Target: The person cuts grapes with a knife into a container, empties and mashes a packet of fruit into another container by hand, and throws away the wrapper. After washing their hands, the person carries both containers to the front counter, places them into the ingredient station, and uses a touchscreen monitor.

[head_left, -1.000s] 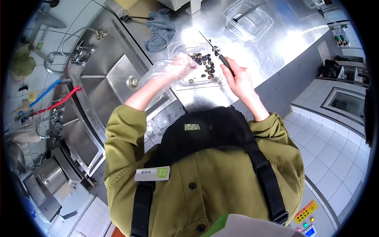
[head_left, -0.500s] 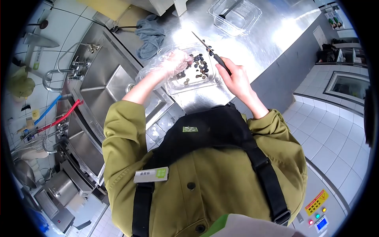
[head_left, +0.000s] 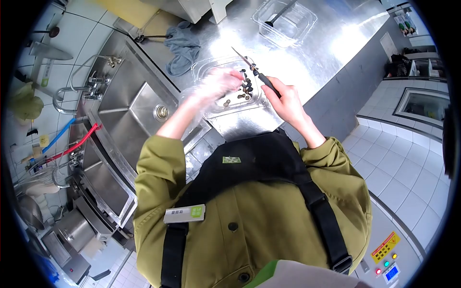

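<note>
My right hand is wrapped around the black handle of a knife. Its narrow blade points up and left over the far right part of a clear plastic tray. Small dark bits, perhaps fruit, show by the blade near the handle. Several small, round, dark fruits, like blueberries or grapes, lie in the tray, with a few paler green-brown ones near its front. My left hand, in a loose clear plastic glove, is over the tray's left side. Motion smears its fingers, and it hides part of the fruit.
A steel sink lies to the left. Behind the tray is a crumpled blue-grey cloth. Farther back right on the steel counter stands another clear container with a black-ended utensil in it.
My left hand has moved right, closer to the knife, and now blurs. My right hand stays nearly in place with the knife.
</note>
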`<action>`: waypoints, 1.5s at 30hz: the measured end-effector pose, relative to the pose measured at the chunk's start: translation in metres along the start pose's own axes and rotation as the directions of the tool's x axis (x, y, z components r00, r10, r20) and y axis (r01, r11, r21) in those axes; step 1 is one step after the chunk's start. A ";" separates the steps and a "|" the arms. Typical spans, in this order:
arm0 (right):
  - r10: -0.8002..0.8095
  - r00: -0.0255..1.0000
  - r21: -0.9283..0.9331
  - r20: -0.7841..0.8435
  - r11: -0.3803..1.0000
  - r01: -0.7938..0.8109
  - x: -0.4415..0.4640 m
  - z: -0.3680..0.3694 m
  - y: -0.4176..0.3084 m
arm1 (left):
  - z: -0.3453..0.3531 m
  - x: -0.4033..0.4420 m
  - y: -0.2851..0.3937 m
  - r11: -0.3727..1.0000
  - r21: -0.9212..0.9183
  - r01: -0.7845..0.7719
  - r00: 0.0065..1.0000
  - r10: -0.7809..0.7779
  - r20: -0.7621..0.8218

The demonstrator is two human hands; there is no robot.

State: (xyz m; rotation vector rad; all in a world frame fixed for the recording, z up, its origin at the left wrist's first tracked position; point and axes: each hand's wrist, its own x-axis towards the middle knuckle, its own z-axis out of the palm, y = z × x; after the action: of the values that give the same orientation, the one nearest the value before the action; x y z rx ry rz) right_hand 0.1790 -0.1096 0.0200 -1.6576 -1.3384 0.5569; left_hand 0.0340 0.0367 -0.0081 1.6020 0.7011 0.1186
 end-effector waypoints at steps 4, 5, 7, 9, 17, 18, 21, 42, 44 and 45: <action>0.063 0.988 0.058 0.140 0.996 -0.072 -0.005 0.001 -0.008 | -0.010 -0.023 0.006 0.551 -0.833 -0.046 0.999 0.009 -0.049; 0.059 0.985 0.082 0.162 0.994 -0.074 -0.004 0.002 -0.009 | -0.011 -0.027 0.007 0.502 -0.862 -0.068 0.998 0.017 -0.068; 0.053 0.977 0.126 0.208 0.989 -0.081 -0.004 0.003 -0.014 | -0.012 -0.035 0.012 0.395 -0.912 -0.111 0.994 0.031 -0.108; 0.036 0.975 0.129 0.221 0.990 -0.066 -0.004 0.002 -0.016 | -0.012 -0.039 0.016 0.380 -0.914 -0.141 0.990 0.045 -0.134; -0.004 0.968 0.086 0.250 0.996 -0.018 -0.002 -0.006 -0.027 | -0.007 -0.045 0.022 0.381 -0.906 -0.183 0.983 0.050 -0.177; -0.002 0.965 0.080 0.261 0.997 -0.019 -0.002 -0.007 -0.027 | -0.009 -0.045 0.022 0.442 -0.880 -0.175 0.985 0.082 -0.154; -0.013 0.958 0.068 0.287 0.998 -0.007 0.000 -0.007 -0.027 | -0.013 -0.047 0.030 0.611 -0.783 -0.118 0.992 0.107 -0.067; -0.131 0.971 -0.044 0.198 0.989 0.142 0.004 -0.003 -0.033 | -0.006 -0.056 0.024 0.492 -0.782 -0.382 0.910 0.054 -0.411; -0.115 0.971 -0.085 0.209 0.987 0.135 0.004 -0.003 -0.033 | -0.004 -0.055 0.023 0.494 -0.788 -0.367 0.915 0.042 -0.400; -0.106 0.971 -0.104 0.215 0.986 0.130 0.003 -0.003 -0.032 | -0.003 -0.055 0.023 0.494 -0.796 -0.351 0.926 0.055 -0.374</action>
State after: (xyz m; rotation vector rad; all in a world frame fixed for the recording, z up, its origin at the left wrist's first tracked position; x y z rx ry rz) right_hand 0.1653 -0.1077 0.0496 -1.6346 -1.6396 0.6046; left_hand -0.0030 0.0123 0.0318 0.6638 0.5282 0.7989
